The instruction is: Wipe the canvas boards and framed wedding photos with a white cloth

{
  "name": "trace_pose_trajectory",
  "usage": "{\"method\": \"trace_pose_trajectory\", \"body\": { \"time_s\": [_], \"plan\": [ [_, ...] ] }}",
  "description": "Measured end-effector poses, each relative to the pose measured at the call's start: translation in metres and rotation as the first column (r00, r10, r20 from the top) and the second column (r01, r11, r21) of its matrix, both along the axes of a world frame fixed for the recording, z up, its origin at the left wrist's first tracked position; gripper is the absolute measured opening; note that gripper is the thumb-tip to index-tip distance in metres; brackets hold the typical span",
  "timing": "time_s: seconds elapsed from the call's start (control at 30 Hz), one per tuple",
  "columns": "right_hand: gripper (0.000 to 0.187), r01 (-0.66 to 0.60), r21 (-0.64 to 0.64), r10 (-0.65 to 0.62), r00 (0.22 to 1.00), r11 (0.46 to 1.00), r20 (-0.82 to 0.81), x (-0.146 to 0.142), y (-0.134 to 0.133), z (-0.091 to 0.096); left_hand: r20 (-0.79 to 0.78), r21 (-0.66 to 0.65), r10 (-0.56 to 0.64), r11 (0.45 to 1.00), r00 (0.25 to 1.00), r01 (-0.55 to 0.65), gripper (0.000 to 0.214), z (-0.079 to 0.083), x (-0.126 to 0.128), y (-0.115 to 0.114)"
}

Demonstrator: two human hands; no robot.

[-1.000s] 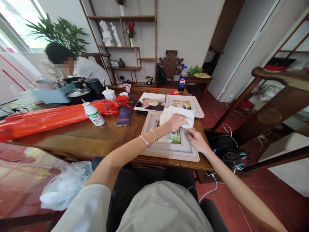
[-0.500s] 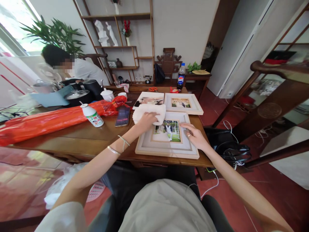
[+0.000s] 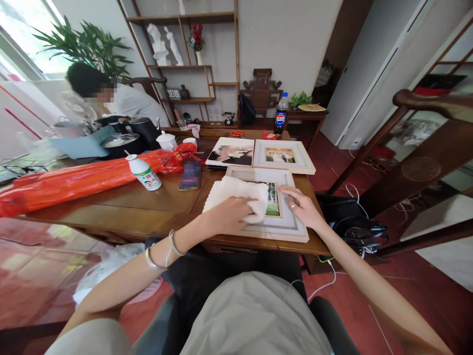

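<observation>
Head view: left hand (image 3: 232, 215), grip unclear, seemingly wipes with fluffy white cloth (image 3: 234, 189); next, unclenched right hand (image 3: 302, 207) should steady pale wooden frame (image 3: 274, 230)

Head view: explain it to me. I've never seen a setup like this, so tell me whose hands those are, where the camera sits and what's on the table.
There is no machine here. A person works with two bare hands, seen by a camera worn on their own head, looking forward and down.

The left hand lies on a white cloth, which covers part of a framed photo; whether the fingers grip the cloth is hard to tell. The right hand rests at the frame's right side, fingers extended.

Also on the wooden table are a second framed photo farther back, a phone, a white bottle and a long red-wrapped bundle. Another person sits at the far left.
</observation>
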State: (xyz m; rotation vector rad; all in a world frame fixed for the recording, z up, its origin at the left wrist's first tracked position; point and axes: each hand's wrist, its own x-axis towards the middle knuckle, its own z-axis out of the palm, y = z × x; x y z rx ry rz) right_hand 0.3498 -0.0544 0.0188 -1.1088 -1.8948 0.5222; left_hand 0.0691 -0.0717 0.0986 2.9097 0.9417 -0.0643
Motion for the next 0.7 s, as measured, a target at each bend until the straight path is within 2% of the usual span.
{"method": "trace_pose_trajectory", "body": {
  "time_s": [0.07, 0.17, 0.27, 0.33, 0.43, 0.5, 0.6, 0.7],
  "plan": [
    [0.050, 0.004, 0.002, -0.004, 1.000, 1.000, -0.003, 0.000, 0.000, 0.000, 0.017, 0.037, 0.019, 0.999, 1.000, -0.019, 0.027, -0.004, 0.002, -0.009],
    [0.050, 0.001, 0.011, -0.001, 1.000, 1.000, -0.009, 0.000, 0.000, 0.000, 0.112, 0.140, 0.089, 0.985, 0.990, -0.104, 0.026, -0.015, 0.002, 0.000],
    [0.050, -0.009, 0.018, 0.009, 1.000, 1.000, -0.014, -0.001, 0.000, 0.001, 0.217, 0.253, 0.164, 0.943, 0.962, -0.218, 0.029, -0.026, -0.002, 0.030],
    [0.050, -0.008, 0.016, 0.009, 1.000, 1.000, -0.015, -0.001, 0.000, 0.001, 0.228, 0.293, 0.201, 0.919, 0.953, -0.264, 0.031, -0.031, -0.004, 0.053],
    [0.050, 0.002, 0.003, -0.002, 1.000, 1.000, -0.014, 0.000, -0.001, 0.001, 0.183, 0.329, 0.218, 0.905, 0.959, -0.269, 0.034, -0.031, -0.004, 0.083],
    [0.050, 0.002, -0.008, -0.002, 1.000, 1.000, -0.011, 0.000, -0.001, 0.001, 0.126, 0.346, 0.204, 0.908, 0.971, -0.236, 0.034, -0.030, -0.002, 0.093],
    [0.051, -0.003, -0.017, 0.003, 1.000, 1.000, -0.007, 0.000, 0.000, 0.001, 0.043, 0.366, 0.179, 0.912, 0.983, -0.182, 0.033, -0.029, 0.003, 0.090],
    [0.050, 0.000, -0.012, 0.000, 1.000, 1.000, -0.010, 0.000, -0.001, 0.001, -0.018, 0.367, 0.160, 0.919, 0.987, -0.142, 0.032, -0.028, 0.007, 0.068]
  ]
}}
